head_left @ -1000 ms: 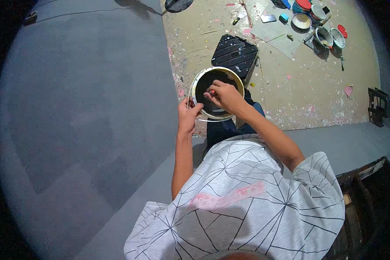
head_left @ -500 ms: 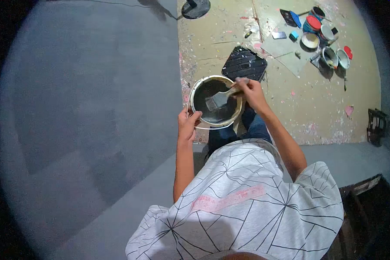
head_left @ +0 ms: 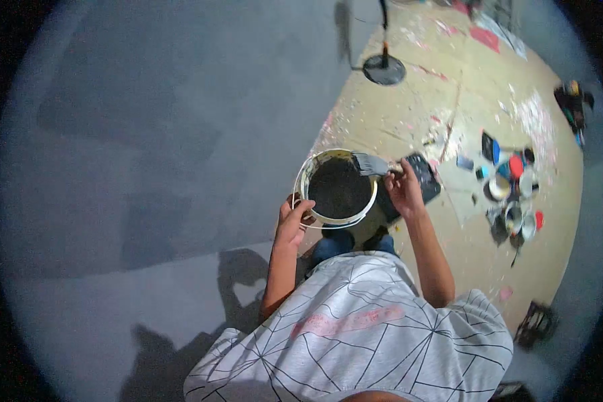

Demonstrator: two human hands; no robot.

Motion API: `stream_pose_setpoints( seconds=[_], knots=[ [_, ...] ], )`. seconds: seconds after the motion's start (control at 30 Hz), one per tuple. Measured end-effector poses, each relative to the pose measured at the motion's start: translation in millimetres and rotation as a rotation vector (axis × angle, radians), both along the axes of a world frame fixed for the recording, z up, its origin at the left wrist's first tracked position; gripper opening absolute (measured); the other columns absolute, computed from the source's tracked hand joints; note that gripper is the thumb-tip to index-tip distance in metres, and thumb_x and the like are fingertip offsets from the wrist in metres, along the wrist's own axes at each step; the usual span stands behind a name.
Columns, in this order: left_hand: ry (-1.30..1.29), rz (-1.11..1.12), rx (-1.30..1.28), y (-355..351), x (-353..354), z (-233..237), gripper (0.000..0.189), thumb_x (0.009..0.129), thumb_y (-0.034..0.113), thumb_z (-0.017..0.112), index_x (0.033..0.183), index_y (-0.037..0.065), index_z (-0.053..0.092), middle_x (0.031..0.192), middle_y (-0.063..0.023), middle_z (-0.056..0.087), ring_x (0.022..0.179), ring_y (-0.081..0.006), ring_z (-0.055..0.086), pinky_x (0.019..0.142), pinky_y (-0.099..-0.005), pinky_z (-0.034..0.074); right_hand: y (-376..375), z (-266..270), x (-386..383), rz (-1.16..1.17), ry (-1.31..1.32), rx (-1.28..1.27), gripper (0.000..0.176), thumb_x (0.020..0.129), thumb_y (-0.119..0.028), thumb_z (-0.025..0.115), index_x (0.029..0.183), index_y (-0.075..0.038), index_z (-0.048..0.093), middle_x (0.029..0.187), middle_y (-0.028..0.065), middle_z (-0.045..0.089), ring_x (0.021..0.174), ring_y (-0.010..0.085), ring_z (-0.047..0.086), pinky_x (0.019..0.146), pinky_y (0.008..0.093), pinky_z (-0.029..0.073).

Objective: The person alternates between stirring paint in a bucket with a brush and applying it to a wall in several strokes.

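My left hand (head_left: 296, 218) grips a white paint bucket (head_left: 306, 175) by its left rim, thumb over the edge and fingers around the outside. Dark grey paint (head_left: 340, 189) covers the inside, and a thin wire handle hangs along the front. In my right hand (head_left: 405, 187) is a wide paintbrush (head_left: 374, 165), closed in the fingers by its handle. Its grey-coated bristles overlap the bucket's far right rim, pointing left.
A grey-painted wall (head_left: 161, 134) fills the left side. Behind the bucket lies a black step stool (head_left: 423, 175). Paint pots (head_left: 499, 187), lids and tools cluster on the speckled floor at right. A round black stand base (head_left: 384, 70) stands beyond, near the wall.
The brush has come up from inside the bucket to its far right rim. My view has turned, so the wall and floor items appear shifted and rotated.
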State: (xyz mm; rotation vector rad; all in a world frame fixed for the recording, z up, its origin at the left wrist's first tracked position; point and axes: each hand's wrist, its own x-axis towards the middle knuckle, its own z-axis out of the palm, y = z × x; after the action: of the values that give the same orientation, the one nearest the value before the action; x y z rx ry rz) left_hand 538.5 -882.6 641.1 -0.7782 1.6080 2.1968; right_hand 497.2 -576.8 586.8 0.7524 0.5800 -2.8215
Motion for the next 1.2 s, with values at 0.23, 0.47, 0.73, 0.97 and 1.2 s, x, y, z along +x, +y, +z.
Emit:
stream_pose_setpoints(
  seconds=[0.23,0.47,0.73,0.97,1.2],
  knots=[
    [0.149,0.354,0.022,-80,28,-1,0.029,0.077,0.006,0.076,0.101,0.013,0.060,0.082,0.0002,0.059,0.068,-0.0135,0.059,0.056,-0.0315,0.052,-110,79,-94,0.307,0.120,-0.323,0.033,0.099,-0.028,0.063,0.091,0.005,0.061,0.090,0.0137,0.065,0.083,0.0217,0.067,0.073,0.0225,0.061],
    [0.320,0.774,-0.099,-155,90,-52,0.042,0.079,0.008,0.077,0.115,0.000,0.057,0.096,-0.0104,0.066,0.080,-0.0203,0.065,0.066,-0.0338,0.051,-268,250,-169,0.441,0.907,0.193,0.044,0.103,-0.032,0.054,0.120,0.008,0.062,0.114,0.0200,0.065,0.109,0.0275,0.064,0.101,0.0357,0.052],
    [0.091,0.929,-0.282,-228,168,-97,0.042,0.076,0.014,0.077,0.110,0.005,0.055,0.085,-0.0053,0.056,0.072,-0.0207,0.059,0.066,-0.0399,0.049,-409,446,-170,0.009,1.931,0.904,0.024,0.097,-0.015,0.064,0.113,0.002,0.068,0.105,0.0130,0.072,0.099,0.0216,0.069,0.089,0.0346,0.055],
    [0.260,1.231,-0.377,-206,194,-110,0.028,0.075,0.008,0.077,0.096,0.005,0.059,0.082,-0.0031,0.058,0.070,-0.0169,0.058,0.065,-0.0365,0.047,-459,392,-190,-0.642,2.471,1.440,0.036,0.086,-0.009,0.069,0.121,-0.007,0.063,0.117,0.0116,0.065,0.108,0.0316,0.062,0.089,0.0399,0.055],
    [0.121,1.212,-0.378,-198,185,-77,0.029,0.075,0.018,0.081,0.091,0.003,0.062,0.086,-0.0053,0.060,0.065,-0.0179,0.058,0.058,-0.0361,0.046,-431,268,-194,-0.131,2.591,1.473,0.026,0.085,-0.002,0.065,0.110,-0.008,0.064,0.103,0.0118,0.068,0.103,0.0330,0.064,0.083,0.0438,0.057]
  ],
)
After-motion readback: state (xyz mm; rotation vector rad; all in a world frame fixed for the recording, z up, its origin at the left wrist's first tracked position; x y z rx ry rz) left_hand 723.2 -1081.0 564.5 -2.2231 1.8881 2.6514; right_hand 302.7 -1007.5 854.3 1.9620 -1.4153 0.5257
